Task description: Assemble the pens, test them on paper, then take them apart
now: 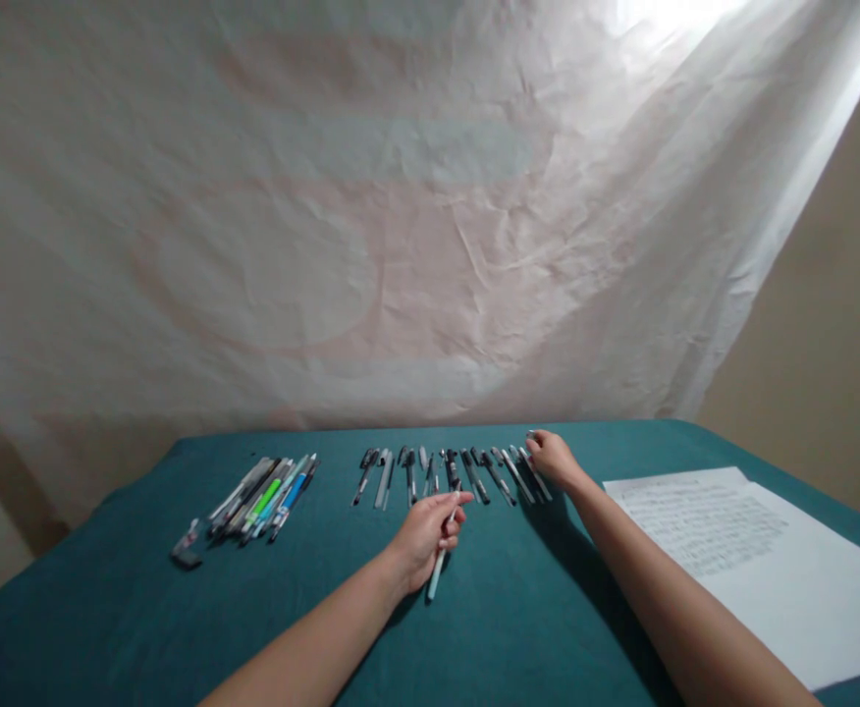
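My left hand [430, 535] is closed round a white pen [437, 571] that lies slanted, its tip toward me, over the teal table [518, 609]. My right hand [552, 459] reaches to the far end of a row of several dark pens [449, 473], fingers curled on the rightmost pen of the row [535, 475]. The row runs from the table's middle to my right hand, each pen laid side by side.
A bunch of several pens [264, 496], one green and one blue among them, lies at the left. A small dark object [186, 550] sits in front of it. A written white sheet [739, 550] covers the right side. A creased white cloth [371, 216] hangs behind.
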`<action>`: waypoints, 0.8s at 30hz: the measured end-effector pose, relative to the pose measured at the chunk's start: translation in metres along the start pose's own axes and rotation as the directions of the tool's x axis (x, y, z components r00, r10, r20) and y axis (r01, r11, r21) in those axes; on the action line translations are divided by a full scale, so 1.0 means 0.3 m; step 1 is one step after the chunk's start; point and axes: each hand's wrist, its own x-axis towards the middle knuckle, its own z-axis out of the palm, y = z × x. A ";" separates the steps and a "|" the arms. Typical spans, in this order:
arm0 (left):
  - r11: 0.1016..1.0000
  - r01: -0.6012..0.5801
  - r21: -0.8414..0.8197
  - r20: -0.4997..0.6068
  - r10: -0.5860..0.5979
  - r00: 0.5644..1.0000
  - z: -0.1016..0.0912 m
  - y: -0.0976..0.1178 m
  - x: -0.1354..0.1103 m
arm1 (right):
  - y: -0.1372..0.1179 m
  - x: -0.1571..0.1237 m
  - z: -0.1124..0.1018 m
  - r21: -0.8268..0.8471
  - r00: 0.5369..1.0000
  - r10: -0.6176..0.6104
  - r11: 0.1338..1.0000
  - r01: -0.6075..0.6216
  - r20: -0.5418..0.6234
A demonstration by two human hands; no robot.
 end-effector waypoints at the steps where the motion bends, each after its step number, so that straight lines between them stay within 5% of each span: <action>1: 1.000 0.006 0.001 0.004 -0.006 1.000 0.003 -0.001 -0.002 | 0.029 0.008 -0.004 -0.051 0.999 0.007 0.999 -0.008 -0.032; 10: 1.000 0.026 0.006 0.005 -0.026 1.000 0.003 -0.011 -0.007 | 0.126 0.021 0.005 -0.337 0.996 -0.007 0.941 -0.025 -0.094; 24: 0.999 0.034 -0.019 0.022 -0.033 0.999 -0.003 -0.021 -0.003 | 0.117 0.006 0.001 -0.421 0.994 -0.056 0.907 0.011 -0.095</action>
